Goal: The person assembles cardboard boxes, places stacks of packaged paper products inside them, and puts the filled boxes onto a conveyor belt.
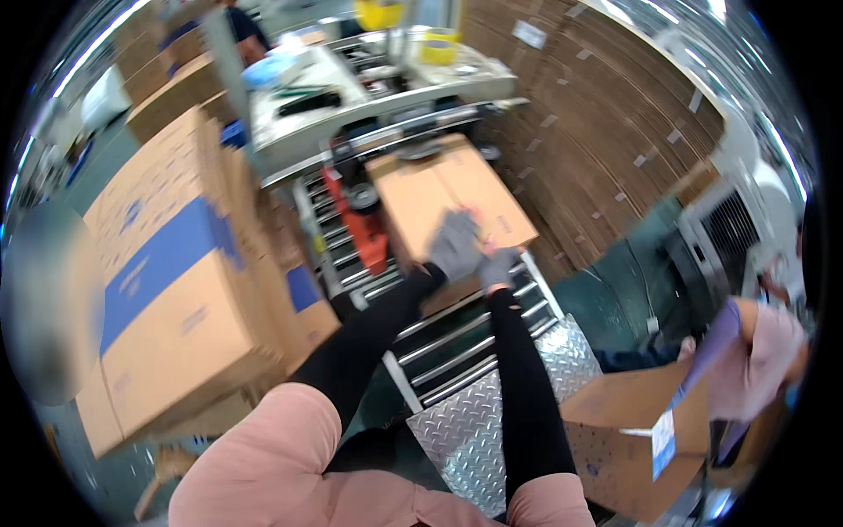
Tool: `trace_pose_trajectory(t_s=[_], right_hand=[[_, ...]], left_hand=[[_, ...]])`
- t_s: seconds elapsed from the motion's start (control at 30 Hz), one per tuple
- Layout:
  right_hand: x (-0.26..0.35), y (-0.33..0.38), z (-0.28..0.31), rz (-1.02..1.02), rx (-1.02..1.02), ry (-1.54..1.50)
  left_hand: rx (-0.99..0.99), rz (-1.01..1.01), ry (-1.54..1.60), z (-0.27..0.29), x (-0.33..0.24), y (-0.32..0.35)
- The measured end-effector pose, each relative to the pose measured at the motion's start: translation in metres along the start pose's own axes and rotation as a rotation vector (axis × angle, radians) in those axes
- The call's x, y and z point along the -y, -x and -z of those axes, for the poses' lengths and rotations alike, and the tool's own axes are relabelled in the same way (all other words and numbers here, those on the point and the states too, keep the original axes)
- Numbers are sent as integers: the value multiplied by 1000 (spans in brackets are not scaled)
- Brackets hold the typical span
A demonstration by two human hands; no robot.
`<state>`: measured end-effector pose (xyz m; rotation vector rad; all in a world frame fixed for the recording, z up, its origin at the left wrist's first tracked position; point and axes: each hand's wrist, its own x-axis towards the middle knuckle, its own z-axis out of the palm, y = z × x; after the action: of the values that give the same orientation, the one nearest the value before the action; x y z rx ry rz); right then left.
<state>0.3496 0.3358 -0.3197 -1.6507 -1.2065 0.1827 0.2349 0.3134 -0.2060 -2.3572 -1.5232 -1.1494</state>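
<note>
A closed cardboard box (439,184) lies on the roller conveyor, its far end under a carton-sealing machine (421,151). My left hand (454,244), in a grey glove, rests fairly flat on the near part of the box top, fingers stretched forward. Close beside it, my right hand (499,268), gloved likewise, touches the box's near right edge; its fingers are blurred and partly hidden. Pinkish fingertips show beyond the grey of the gloves. Black sleeves cover both my forearms.
Metal rollers (457,356) and a diamond-plate sheet (474,439) lie nearer me. Large cartons (167,290) stand at left, stacked flat cardboard (597,114) at far right. Yellow tape rolls (438,51) sit on the machine. At right, a person in pink (760,360) is beside an open carton (615,465).
</note>
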Motion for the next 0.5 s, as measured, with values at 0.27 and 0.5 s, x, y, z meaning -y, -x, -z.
trace_pose_trajectory(t_s=[0.27, 0.5], right_hand=[[-131, 292, 181, 530, 1321, 695], [-147, 449, 362, -291, 1247, 325]], left_hand=[[177, 51, -507, 352, -57, 126], [183, -121, -680, 392, -2, 172]])
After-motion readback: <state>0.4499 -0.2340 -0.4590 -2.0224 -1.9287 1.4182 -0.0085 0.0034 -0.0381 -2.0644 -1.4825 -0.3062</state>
